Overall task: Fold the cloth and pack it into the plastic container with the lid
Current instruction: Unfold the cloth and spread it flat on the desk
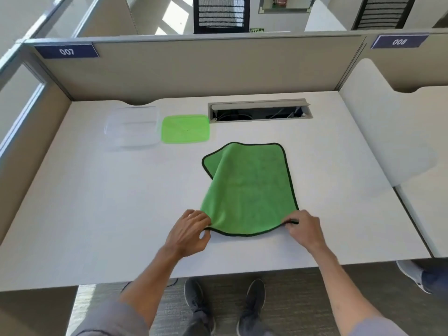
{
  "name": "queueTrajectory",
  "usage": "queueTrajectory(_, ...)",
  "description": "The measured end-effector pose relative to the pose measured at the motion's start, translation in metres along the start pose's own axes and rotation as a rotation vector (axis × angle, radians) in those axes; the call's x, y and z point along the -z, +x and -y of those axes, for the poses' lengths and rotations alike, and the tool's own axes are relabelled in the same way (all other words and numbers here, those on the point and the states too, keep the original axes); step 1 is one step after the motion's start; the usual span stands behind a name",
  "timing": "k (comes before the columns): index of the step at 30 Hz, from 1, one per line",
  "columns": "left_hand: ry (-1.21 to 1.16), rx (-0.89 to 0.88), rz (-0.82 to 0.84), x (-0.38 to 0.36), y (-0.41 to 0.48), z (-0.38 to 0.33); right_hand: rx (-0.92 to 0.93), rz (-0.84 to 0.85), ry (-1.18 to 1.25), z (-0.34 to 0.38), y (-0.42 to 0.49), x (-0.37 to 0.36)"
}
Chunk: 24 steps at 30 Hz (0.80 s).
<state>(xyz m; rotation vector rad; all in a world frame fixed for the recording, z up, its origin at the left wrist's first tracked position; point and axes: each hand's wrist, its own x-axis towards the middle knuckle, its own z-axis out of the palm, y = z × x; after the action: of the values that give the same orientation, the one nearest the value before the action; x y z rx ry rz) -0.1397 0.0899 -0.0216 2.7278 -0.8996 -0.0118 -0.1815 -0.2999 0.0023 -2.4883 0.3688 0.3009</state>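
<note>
A green cloth (249, 187) with a black hem lies on the white desk (97, 202), folded once, its far left corner showing a lower layer. My left hand (191, 234) pinches the cloth's near left corner. My right hand (304, 230) pinches its near right corner, and the near edge is lifted slightly off the desk. A clear plastic container (132, 128) stands open at the far left of the desk. Its green lid (185, 129) lies flat just to the right of it.
An open cable tray slot (259, 112) is set in the desk behind the cloth. Beige partition walls (194, 66) enclose the back and left. A rounded white divider (388, 132) stands at the right. Another person's shoe (412, 275) shows at lower right.
</note>
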Motion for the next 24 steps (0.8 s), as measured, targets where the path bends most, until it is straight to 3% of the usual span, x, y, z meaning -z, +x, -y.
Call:
queueTrajectory(11,0.026,-0.275,0.094,-0.01,-0.023,-0.007,-0.055,0.163,-0.221,-0.045,-0.002,0.024)
queueTrajectory(17,0.005,-0.253,0.15,-0.002,-0.023,-0.006,-0.072,0.504,-0.38,0.003,0.019,0.055)
queueTrajectory(24,-0.093,-0.1,0.188,0.004,-0.02,-0.016,0.343,0.186,-0.151,0.158,0.104,0.001)
